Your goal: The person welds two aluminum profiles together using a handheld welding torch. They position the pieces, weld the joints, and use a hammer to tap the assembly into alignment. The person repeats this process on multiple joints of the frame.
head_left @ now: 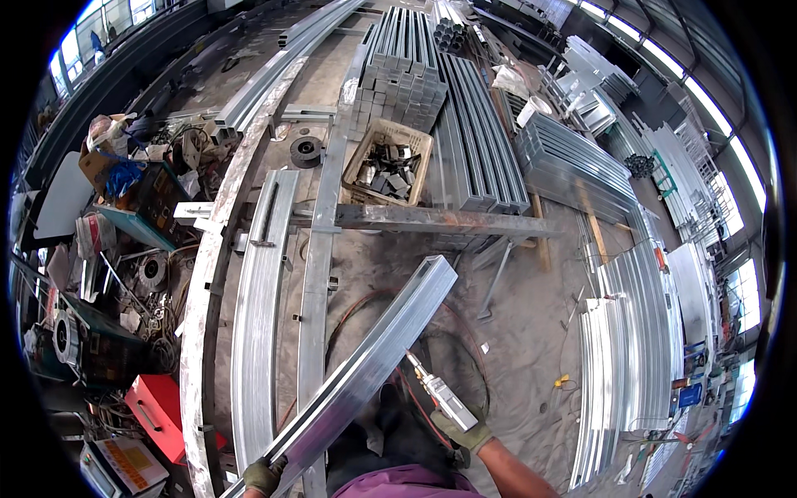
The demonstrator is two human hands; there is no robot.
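A long, shiny metal profile (374, 347) slants across in front of me, from the lower left up to its boxy end near the middle. My left hand (263, 476), in a greenish work glove, is closed around its near part at the lower edge. In my gloved right hand (465, 432) is a silver handheld welding gun (449, 402) with a narrow tip, gripped by its body. That tip points up and left, close to the profile's right side; whether it touches cannot be told. A reddish hose (421, 410) runs beside the gun.
Left of the profile, another long profile (259, 332) lies on a rail frame, with a clamp (267, 217) on it. Farther off stands a crate (358, 163) of metal offcuts beside stacked square tubes (398, 95). A red toolbox (152, 412) sits lower left; metal lengths (627, 332) lie right.
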